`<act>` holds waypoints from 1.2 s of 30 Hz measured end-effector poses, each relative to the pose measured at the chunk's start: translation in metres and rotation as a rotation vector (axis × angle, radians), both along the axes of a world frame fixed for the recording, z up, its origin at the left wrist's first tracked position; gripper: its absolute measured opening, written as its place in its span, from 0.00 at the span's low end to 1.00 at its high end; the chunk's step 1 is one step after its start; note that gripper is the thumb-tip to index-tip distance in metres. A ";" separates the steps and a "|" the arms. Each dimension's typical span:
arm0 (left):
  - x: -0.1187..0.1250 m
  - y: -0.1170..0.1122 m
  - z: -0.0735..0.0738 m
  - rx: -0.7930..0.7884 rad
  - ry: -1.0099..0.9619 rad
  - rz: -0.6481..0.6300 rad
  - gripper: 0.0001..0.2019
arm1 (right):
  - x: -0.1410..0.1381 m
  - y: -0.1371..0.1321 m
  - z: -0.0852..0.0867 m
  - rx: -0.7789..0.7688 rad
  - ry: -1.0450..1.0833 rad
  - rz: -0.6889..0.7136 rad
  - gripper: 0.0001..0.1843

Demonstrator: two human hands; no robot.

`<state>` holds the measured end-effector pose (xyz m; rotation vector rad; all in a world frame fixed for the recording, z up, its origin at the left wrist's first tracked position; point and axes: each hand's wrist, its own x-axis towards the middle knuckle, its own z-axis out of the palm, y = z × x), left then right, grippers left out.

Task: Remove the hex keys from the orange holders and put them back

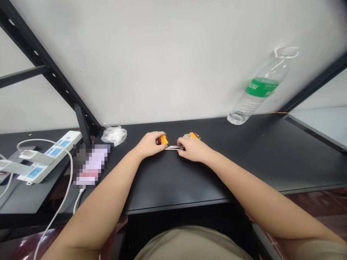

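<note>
My left hand (151, 144) is closed, thumb and fingers pinching an orange hex key holder (164, 139) just above the black table. From it several silver hex keys (173, 147) stretch to the right. At their bent ends my right hand (193, 148) is closed, its fingertips around the keys. A second orange holder (193, 135) with hex keys in it lies just behind my right hand, which partly hides it.
A large clear bottle (251, 95) with a green label stands at the back right by the wall. To the left are a crumpled plastic bag (115, 135), a blurred phone (92, 165) on a cable, and a white power strip (51, 157) beyond the black frame post (82, 122).
</note>
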<state>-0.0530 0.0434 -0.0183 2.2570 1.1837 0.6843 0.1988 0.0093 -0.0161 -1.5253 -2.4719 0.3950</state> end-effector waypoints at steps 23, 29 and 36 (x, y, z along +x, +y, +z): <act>0.024 -0.033 0.027 0.188 0.101 -0.089 0.11 | -0.004 0.015 -0.008 -0.654 1.072 -0.052 0.16; 0.024 -0.030 0.025 0.128 0.101 -0.068 0.14 | -0.003 0.015 -0.010 -0.700 1.108 -0.115 0.15; 0.024 -0.028 0.020 0.104 -0.025 -0.160 0.26 | 0.004 0.014 -0.002 -0.932 1.224 0.050 0.17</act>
